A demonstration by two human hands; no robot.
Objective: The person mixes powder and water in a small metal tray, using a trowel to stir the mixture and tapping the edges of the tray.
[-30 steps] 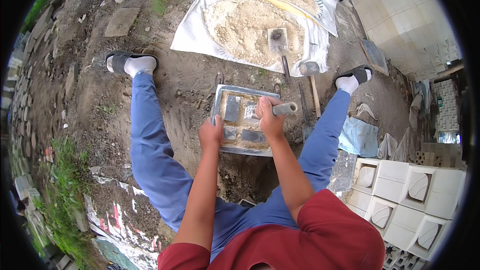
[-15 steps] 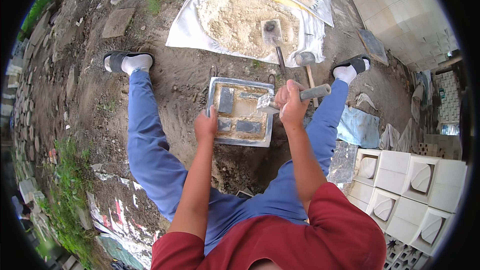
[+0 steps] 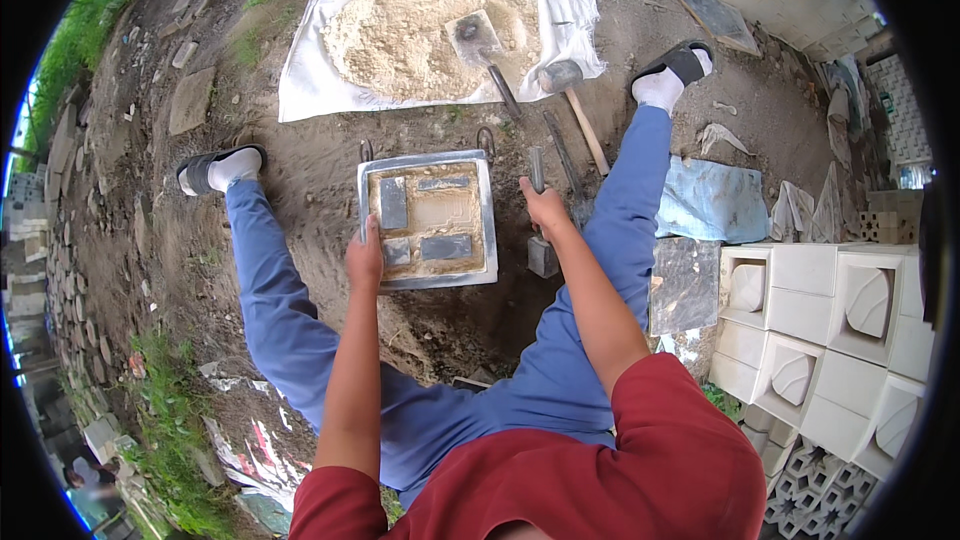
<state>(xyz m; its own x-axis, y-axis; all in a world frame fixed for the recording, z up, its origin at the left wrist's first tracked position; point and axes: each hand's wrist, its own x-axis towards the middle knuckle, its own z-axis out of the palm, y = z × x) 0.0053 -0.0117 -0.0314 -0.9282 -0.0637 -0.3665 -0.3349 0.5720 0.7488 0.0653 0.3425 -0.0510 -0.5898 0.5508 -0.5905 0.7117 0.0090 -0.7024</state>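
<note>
A rectangular metal mould (image 3: 487, 240) lies on the soil between my legs. Pale sandy mix and several dark grey plates (image 3: 446, 247) fill its inside. My left hand (image 3: 364, 258) grips the mould's left rim, thumb on top. To the right of the mould, my right hand (image 3: 546, 210) is closed around the grey handle of a hand tamper (image 3: 543, 258). Its square block head points down toward the soil, and the handle sticks up past my fingers. Whether the block touches the soil I cannot tell.
Beyond the mould lies a white sack (image 3: 300, 80) heaped with sandy mix, holding a shovel (image 3: 474, 35). A mallet (image 3: 562, 77) and a dark bar (image 3: 562, 152) lie near my right foot. Pale moulded blocks (image 3: 803, 270) are stacked at right, beside a blue sheet (image 3: 710, 200).
My right hand has moved from above the mould's right edge to the soil beside it, turning the tamper from sideways to upright. My left hand still holds the rim. The view has shifted.
</note>
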